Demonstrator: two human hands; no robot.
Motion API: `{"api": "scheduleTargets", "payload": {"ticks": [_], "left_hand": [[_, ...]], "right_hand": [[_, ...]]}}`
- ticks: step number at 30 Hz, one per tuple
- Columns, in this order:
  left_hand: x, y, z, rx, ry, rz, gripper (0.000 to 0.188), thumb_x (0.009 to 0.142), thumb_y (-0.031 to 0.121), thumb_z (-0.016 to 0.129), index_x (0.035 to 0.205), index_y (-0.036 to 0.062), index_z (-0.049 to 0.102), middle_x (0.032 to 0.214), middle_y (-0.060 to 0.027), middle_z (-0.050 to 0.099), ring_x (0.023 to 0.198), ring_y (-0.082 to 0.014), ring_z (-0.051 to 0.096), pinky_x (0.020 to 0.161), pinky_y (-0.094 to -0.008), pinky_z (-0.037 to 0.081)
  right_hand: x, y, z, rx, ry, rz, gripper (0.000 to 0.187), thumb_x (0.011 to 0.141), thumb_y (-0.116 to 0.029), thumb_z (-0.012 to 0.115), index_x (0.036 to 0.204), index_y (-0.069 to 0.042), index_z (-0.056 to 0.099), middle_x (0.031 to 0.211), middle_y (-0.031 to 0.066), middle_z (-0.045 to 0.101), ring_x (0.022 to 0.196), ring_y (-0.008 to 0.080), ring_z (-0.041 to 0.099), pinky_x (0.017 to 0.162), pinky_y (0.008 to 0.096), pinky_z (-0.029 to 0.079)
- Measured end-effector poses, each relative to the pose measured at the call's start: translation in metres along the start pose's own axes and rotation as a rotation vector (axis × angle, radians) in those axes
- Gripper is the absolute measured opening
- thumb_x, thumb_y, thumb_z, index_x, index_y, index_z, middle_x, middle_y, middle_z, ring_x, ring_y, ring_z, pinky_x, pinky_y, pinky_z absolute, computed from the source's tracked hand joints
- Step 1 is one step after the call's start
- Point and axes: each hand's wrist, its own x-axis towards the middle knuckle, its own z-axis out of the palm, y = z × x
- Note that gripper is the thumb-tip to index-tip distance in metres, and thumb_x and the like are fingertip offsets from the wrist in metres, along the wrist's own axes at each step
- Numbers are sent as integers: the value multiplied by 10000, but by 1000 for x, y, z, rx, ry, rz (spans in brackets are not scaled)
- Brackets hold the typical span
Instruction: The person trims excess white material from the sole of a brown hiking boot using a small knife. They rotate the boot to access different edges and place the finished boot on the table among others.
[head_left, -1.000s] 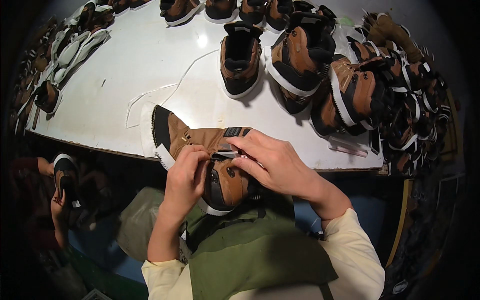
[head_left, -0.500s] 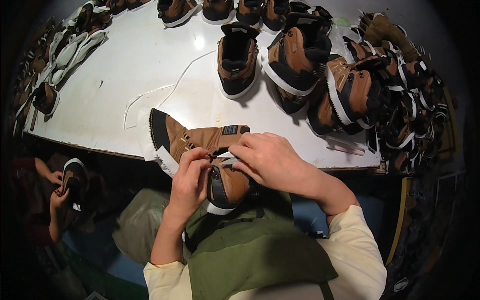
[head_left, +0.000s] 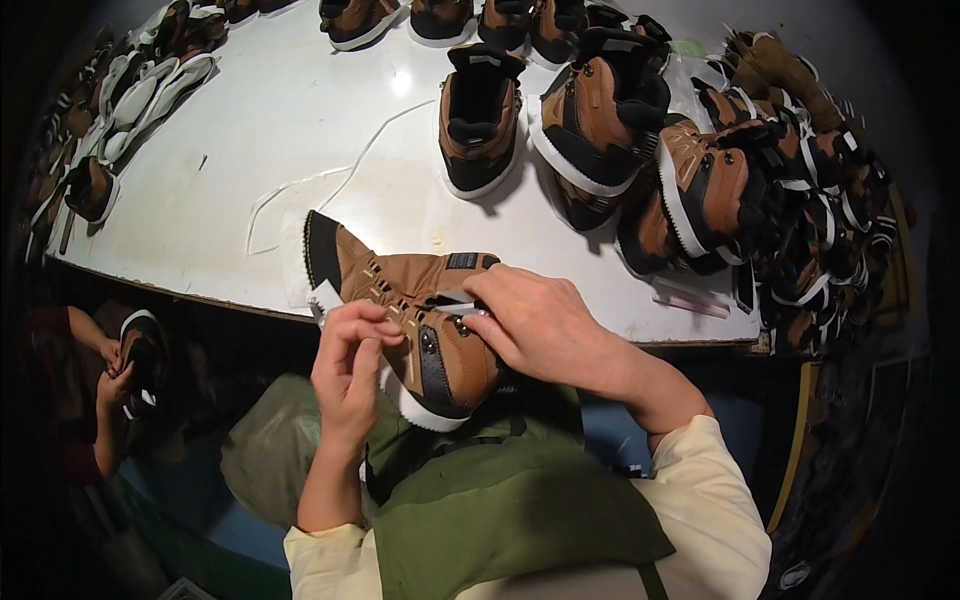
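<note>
A brown and black boot (head_left: pixel 466 362) with a white sole lies tilted at the table's near edge, partly over my lap. Tan loops run along its lace opening, and dark metal eyelets sit lower on its side. My right hand (head_left: pixel 545 318) is closed on small metal snips (head_left: pixel 455 303), whose pointed blades reach over the lace opening. Beside the eyelets, my left hand (head_left: pixel 352 362) has its fingers curled in toward the thumb; anything between the fingertips is too small to make out. That hand partly covers the boot's toe side and sole.
Several similar boots (head_left: pixel 480 125) stand along the far and right parts of the white table (head_left: pixel 250 130). Piled footwear (head_left: pixel 800 230) fills the right side; pale soles (head_left: pixel 140 100) lie at far left. A thin white cord (head_left: pixel 300 182) crosses the tabletop. At lower left, another person's hands (head_left: pixel 118 372) hold a shoe.
My left hand has drawn back to the left from the blades, uncovering more of the lace loops and eyelets. The snips stay in my right hand, which has barely moved.
</note>
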Motion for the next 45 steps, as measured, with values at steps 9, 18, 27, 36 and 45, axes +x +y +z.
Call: {"api": "scheduleTargets", "payload": {"ticks": [9, 18, 27, 36, 45], "left_hand": [[-76, 11, -78, 848, -643, -62, 232, 721, 6, 658, 936, -2, 573, 1160, -192, 581, 929, -327, 615, 798, -372, 506], [-52, 41, -69, 635, -333, 17, 254, 721, -11, 675, 955, -3, 577, 1064, -159, 612, 894, -293, 618, 787, -344, 497], [16, -5, 6, 660, -142, 122, 368, 775, 47, 695, 1116, -19, 571, 1094, -147, 599, 1019, -286, 577, 881, -344, 461], [25, 6, 23, 375, -124, -36, 391, 791, 85, 703, 1146, -21, 578, 1111, -118, 602, 1033, -194, 586, 912, -302, 458], [47, 16, 47, 119, -102, -324, 257, 766, 163, 762, 893, -22, 636, 828, -53, 570, 749, -115, 549, 673, -258, 454]], "right_hand": [[-24, 5, 29, 251, 157, 235, 299, 853, -212, 711, 1009, -24, 539, 838, 137, 663, 726, 270, 676, 629, 349, 538], [-24, 17, 3, 326, 271, 78, 267, 739, 11, 737, 970, -22, 606, 986, 94, 594, 715, 171, 648, 628, 278, 521], [1, 47, 27, 313, 108, -157, 415, 693, 25, 665, 1098, -67, 652, 1105, 83, 670, 853, 234, 680, 716, 321, 551], [33, 54, 7, 395, 144, -70, 150, 788, -89, 730, 890, -12, 652, 688, 62, 572, 603, 202, 503, 573, 309, 419], [32, 38, -32, 554, 37, 106, 194, 888, -135, 676, 767, 2, 611, 648, -63, 451, 605, 25, 375, 521, 218, 309]]}}
